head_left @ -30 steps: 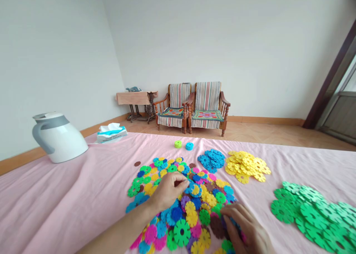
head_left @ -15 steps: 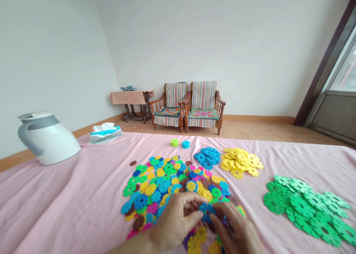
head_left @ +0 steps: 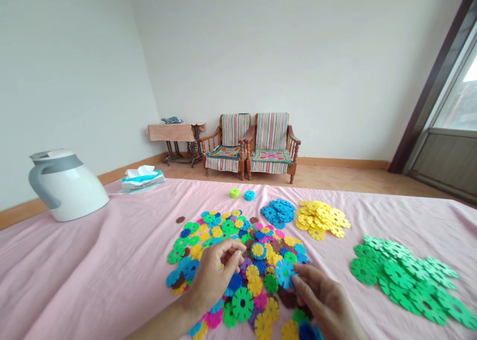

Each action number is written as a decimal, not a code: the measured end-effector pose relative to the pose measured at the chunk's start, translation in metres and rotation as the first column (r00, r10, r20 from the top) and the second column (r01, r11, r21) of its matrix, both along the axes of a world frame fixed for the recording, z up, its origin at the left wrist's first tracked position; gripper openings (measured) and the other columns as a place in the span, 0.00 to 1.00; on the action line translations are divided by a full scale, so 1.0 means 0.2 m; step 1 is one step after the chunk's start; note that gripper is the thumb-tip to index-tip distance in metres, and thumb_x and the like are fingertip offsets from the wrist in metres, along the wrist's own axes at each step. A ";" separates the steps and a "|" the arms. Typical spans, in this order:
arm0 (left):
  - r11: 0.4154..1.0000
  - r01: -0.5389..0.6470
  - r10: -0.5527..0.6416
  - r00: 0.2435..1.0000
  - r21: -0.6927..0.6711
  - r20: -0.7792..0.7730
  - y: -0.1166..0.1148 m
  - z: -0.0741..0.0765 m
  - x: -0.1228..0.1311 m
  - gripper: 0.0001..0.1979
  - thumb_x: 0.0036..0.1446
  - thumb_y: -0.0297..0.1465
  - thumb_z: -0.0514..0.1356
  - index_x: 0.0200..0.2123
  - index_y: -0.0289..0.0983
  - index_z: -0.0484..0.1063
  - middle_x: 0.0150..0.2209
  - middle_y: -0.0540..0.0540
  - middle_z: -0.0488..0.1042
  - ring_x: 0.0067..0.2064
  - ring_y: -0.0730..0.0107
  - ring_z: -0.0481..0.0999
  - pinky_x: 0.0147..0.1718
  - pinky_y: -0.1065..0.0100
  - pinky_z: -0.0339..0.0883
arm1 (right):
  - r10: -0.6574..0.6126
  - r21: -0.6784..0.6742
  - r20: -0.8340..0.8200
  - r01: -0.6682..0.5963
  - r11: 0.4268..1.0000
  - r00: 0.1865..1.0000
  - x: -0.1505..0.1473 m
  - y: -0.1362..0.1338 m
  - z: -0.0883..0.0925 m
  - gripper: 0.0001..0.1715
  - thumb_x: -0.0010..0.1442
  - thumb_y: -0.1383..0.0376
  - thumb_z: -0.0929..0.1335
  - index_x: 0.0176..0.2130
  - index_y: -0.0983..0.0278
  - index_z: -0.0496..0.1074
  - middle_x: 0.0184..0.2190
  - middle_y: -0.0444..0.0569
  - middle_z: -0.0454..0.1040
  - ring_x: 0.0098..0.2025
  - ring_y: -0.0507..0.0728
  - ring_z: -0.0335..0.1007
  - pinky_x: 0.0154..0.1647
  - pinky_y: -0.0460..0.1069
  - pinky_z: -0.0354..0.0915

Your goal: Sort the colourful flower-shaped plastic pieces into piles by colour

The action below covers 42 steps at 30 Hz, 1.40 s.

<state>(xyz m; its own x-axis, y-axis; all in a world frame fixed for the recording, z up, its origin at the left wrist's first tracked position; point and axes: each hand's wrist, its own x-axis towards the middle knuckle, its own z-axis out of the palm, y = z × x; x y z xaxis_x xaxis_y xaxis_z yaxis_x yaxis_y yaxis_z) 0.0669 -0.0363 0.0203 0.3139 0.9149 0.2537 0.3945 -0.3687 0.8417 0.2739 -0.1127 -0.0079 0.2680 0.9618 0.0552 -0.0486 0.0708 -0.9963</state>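
Between the thumb and fingers of my right hand (head_left: 323, 296) is a light blue notched plastic disc (head_left: 285, 274), its flat face turned towards me. My left hand (head_left: 218, 270) hovers over the mixed pile, thumb and forefinger pinched together; whatever may be between them is too small to make out. Below both hands spreads a pile of mixed notched discs (head_left: 243, 304) in green, yellow, blue, pink, purple and brown. Sorted heaps lie further right: blue discs (head_left: 278, 212), yellow discs (head_left: 322, 219) and larger green discs (head_left: 410, 279).
Two small stacks, a lime one (head_left: 234, 193) and a blue one (head_left: 249, 195), stand at the back of the pink cloth (head_left: 122, 260). A white jug (head_left: 72, 188) and a tissue box (head_left: 142, 180) are at the left. Two wooden armchairs (head_left: 272, 146) stand beyond.
My hands have moved apart, the left one going left and up. A blue disc that was between both hands is gone from there; the right hand now holds a light blue disc.
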 end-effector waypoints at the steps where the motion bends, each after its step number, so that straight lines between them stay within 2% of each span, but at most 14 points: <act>1: 0.999 -0.021 0.023 0.999 0.048 -0.042 0.00 -0.01 -0.02 0.08 0.58 0.31 0.54 0.36 0.37 0.73 0.28 0.49 0.75 0.27 0.71 0.75 0.29 0.71 0.69 | -0.021 -0.002 0.008 0.021 1.000 1.000 0.00 0.00 0.01 0.30 0.45 0.44 0.71 0.34 0.67 0.74 0.22 0.47 0.74 0.22 0.54 0.71 0.21 0.45 0.67; 5: 0.960 -0.023 0.087 0.972 0.281 -0.219 0.01 -0.04 -0.10 0.09 0.59 0.29 0.53 0.36 0.39 0.73 0.35 0.47 0.76 0.38 0.67 0.75 0.39 0.67 0.67 | -0.013 -0.016 0.081 0.014 1.000 0.997 0.04 0.06 0.03 0.29 0.42 0.44 0.72 0.32 0.65 0.75 0.22 0.47 0.74 0.24 0.55 0.71 0.22 0.46 0.66; 8: 0.935 0.045 0.078 0.942 0.351 -0.328 0.03 -0.06 -0.11 0.09 0.59 0.27 0.53 0.37 0.40 0.73 0.37 0.47 0.75 0.42 0.65 0.73 0.43 0.64 0.66 | -0.004 0.019 0.209 0.000 1.000 0.978 0.10 0.15 0.03 0.24 0.46 0.47 0.70 0.31 0.65 0.74 0.23 0.47 0.74 0.28 0.56 0.71 0.25 0.46 0.66; 11: 0.934 0.114 0.038 0.911 0.340 -0.411 0.03 -0.07 -0.11 0.09 0.58 0.25 0.54 0.38 0.41 0.73 0.37 0.47 0.74 0.42 0.64 0.72 0.43 0.63 0.65 | -0.079 0.079 0.422 0.051 0.996 0.903 0.15 0.26 0.01 0.19 0.52 0.52 0.65 0.28 0.65 0.72 0.20 0.44 0.70 0.24 0.52 0.66 0.22 0.45 0.61; 13: 0.939 0.146 0.010 0.895 0.312 -0.446 0.03 -0.07 -0.10 0.10 0.58 0.25 0.54 0.38 0.41 0.73 0.37 0.48 0.73 0.42 0.65 0.71 0.44 0.63 0.65 | -0.131 0.093 0.526 0.097 0.991 0.841 0.19 0.36 0.00 0.17 0.51 0.54 0.64 0.25 0.64 0.71 0.16 0.42 0.67 0.20 0.51 0.62 0.20 0.44 0.57; 19: 0.943 0.176 -0.023 0.880 0.281 -0.475 0.03 -0.06 -0.11 0.10 0.59 0.25 0.53 0.39 0.41 0.72 0.38 0.48 0.72 0.43 0.66 0.70 0.44 0.63 0.65 | -0.257 0.086 0.651 0.266 0.960 0.714 0.28 0.70 0.03 0.08 0.45 0.62 0.66 0.19 0.63 0.71 0.15 0.42 0.68 0.20 0.52 0.63 0.22 0.45 0.53; 23: 0.944 0.179 -0.023 0.874 0.278 -0.485 0.04 -0.07 -0.12 0.10 0.59 0.25 0.53 0.40 0.42 0.71 0.39 0.49 0.71 0.43 0.66 0.70 0.44 0.64 0.65 | -0.247 0.047 0.690 0.299 0.953 0.680 0.31 0.83 0.03 0.09 0.46 0.64 0.65 0.23 0.64 0.75 0.17 0.45 0.73 0.23 0.54 0.69 0.23 0.46 0.56; 26: 0.945 0.178 -0.023 0.873 0.275 -0.488 0.04 -0.06 -0.11 0.10 0.59 0.25 0.54 0.40 0.42 0.71 0.39 0.49 0.71 0.43 0.66 0.70 0.44 0.64 0.65 | -0.242 0.043 0.712 0.303 0.952 0.659 0.32 0.84 0.02 0.13 0.48 0.64 0.64 0.29 0.65 0.77 0.23 0.47 0.77 0.27 0.56 0.73 0.27 0.46 0.60; 30: 0.943 0.176 -0.017 0.874 0.282 -0.487 0.03 -0.06 -0.11 0.10 0.59 0.25 0.54 0.41 0.42 0.72 0.38 0.49 0.71 0.43 0.66 0.70 0.44 0.64 0.65 | -0.231 0.073 0.754 0.271 0.960 0.615 0.28 0.78 0.00 0.16 0.52 0.65 0.61 0.34 0.65 0.76 0.29 0.50 0.79 0.33 0.58 0.74 0.32 0.48 0.62; 35: 0.938 0.169 -0.010 0.886 0.302 -0.464 0.03 -0.06 -0.11 0.10 0.58 0.24 0.54 0.38 0.41 0.73 0.37 0.48 0.72 0.42 0.66 0.71 0.43 0.65 0.66 | -0.082 0.091 0.814 0.013 0.996 0.576 0.08 0.69 0.01 0.14 0.55 0.64 0.61 0.32 0.61 0.76 0.29 0.46 0.78 0.31 0.54 0.72 0.33 0.45 0.62; 38: 0.930 0.128 0.028 0.910 0.344 -0.413 0.03 -0.07 -0.12 0.09 0.59 0.25 0.53 0.37 0.40 0.73 0.35 0.48 0.73 0.40 0.67 0.72 0.41 0.65 0.67 | -0.018 0.097 0.857 -0.127 0.987 0.516 -0.07 0.68 0.03 0.13 0.55 0.65 0.63 0.34 0.59 0.77 0.34 0.46 0.77 0.38 0.55 0.71 0.39 0.45 0.61; 42: 0.911 0.052 0.103 0.932 0.409 -0.347 0.06 -0.07 -0.15 0.09 0.60 0.26 0.53 0.36 0.40 0.73 0.35 0.48 0.75 0.39 0.67 0.73 0.40 0.66 0.67 | 0.005 0.069 0.901 -0.155 0.986 0.435 -0.20 0.72 0.04 0.14 0.53 0.63 0.66 0.39 0.61 0.77 0.38 0.52 0.76 0.46 0.61 0.67 0.46 0.51 0.57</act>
